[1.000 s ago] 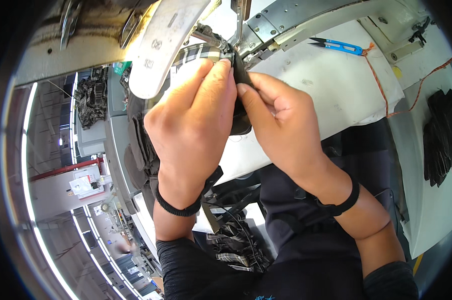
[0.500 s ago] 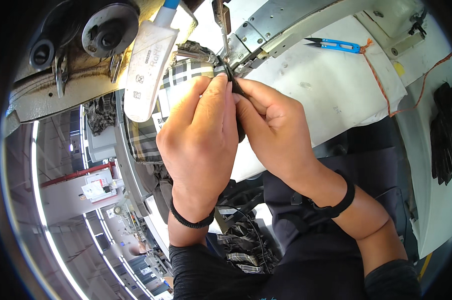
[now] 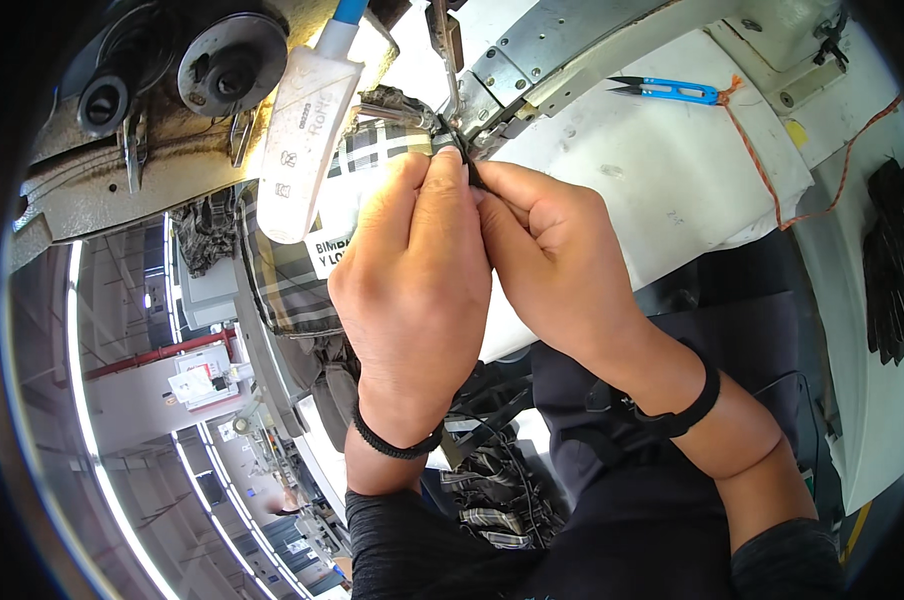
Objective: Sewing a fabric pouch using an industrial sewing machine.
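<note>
My left hand [image 3: 417,280] is closed in a pinch at the edge of a plaid fabric piece [image 3: 277,290] in black, white and olive. Its fingertips meet those of my right hand [image 3: 567,255] just in front of the sewing machine's needle area [image 3: 454,108]. Between the two hands runs a narrow black fabric strip [image 3: 475,177], which leads up toward the machine; my right thumb and index finger are closed on it. A white printed label [image 3: 325,256] shows on the plaid piece beside my left hand. The exact edge under my fingertips is hidden.
A white lamp [image 3: 307,145] hangs left of the needle area, near round metal tension discs [image 3: 232,65]. Blue thread snips [image 3: 672,91] with an orange cord lie on the white work surface [image 3: 622,200]. Dark cloth strips [image 3: 897,260] are stacked far right; a plaid bundle [image 3: 497,495] sits below.
Both hands have shifted slightly right in the picture, still pinching the fabric. More of the white label shows beside my left hand.
</note>
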`<state>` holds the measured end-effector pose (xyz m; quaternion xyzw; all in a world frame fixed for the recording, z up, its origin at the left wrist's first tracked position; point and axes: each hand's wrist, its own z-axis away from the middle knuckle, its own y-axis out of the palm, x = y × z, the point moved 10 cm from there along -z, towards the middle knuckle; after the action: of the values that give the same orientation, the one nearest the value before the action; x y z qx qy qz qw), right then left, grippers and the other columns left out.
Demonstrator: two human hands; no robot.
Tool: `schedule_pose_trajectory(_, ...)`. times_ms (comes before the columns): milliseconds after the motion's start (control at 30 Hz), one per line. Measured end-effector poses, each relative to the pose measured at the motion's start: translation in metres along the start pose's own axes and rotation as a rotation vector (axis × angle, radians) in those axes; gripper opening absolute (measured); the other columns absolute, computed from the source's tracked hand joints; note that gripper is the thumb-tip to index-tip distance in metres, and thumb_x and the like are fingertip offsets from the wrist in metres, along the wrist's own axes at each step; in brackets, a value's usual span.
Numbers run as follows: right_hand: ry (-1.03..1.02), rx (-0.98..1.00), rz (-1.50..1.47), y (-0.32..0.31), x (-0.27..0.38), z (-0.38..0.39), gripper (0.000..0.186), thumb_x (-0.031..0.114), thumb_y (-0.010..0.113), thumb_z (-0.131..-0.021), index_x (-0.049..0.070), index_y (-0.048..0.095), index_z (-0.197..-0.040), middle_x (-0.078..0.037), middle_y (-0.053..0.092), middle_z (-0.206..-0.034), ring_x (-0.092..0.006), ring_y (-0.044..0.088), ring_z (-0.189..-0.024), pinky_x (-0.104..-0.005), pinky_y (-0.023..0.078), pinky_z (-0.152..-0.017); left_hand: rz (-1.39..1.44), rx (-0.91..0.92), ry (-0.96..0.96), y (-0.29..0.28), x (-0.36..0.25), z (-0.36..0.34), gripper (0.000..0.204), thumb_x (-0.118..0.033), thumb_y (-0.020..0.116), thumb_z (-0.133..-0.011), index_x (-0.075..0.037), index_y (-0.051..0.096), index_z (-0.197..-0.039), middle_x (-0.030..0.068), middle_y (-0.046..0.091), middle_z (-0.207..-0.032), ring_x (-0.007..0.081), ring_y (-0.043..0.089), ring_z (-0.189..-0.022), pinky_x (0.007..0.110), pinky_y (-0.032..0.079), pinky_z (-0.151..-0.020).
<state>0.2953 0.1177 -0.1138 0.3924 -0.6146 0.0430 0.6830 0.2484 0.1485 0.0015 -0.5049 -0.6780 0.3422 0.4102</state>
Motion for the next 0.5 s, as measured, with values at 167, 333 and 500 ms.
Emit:
schedule_pose_trajectory(167, -0.014, 0.042, 0.018, 0.0027, -0.0036, 0.0007, 0.015, 0.003, 0.056, -0.109, -0.004, 0.067, -0.102, 0.003, 0.057, -0.074, -0.0007, 0.044, -0.069, -0.0229, 0.038, -0.057, 0.013, -0.01, 0.016, -0.0002, -0.0005, 0.0012, 0.025, -0.002, 0.079, -0.088, 0.004, 0.077, -0.113, 0.0183, 0.075, -0.109, 0.032, 0.077, -0.088, 0.038, 0.064, -0.074)
schedule_pose_trajectory(333, -0.001, 0.04, 0.02, 0.0005, -0.0024, -0.001, 0.015, 0.003, 0.056, -0.109, -0.004, 0.068, -0.104, 0.003, 0.057, -0.075, -0.0009, 0.044, -0.069, -0.0229, 0.039, -0.057, 0.015, -0.032, 0.009, 0.0014, -0.0019, 0.0011, 0.024, -0.001, 0.078, -0.088, 0.003, 0.077, -0.112, 0.018, 0.075, -0.109, 0.032, 0.077, -0.087, 0.038, 0.063, -0.072)
schedule_pose_trajectory(500, -0.027, 0.072, 0.031, 0.0006, -0.0017, -0.0043, 0.016, 0.004, 0.055, -0.108, -0.004, 0.068, -0.104, 0.003, 0.057, -0.074, -0.0009, 0.045, -0.069, -0.023, 0.039, -0.057, 0.011, -0.025, -0.011, 0.0034, 0.0001, -0.0018, 0.024, -0.001, 0.078, -0.088, 0.002, 0.077, -0.112, 0.0185, 0.076, -0.109, 0.0326, 0.077, -0.085, 0.038, 0.063, -0.071)
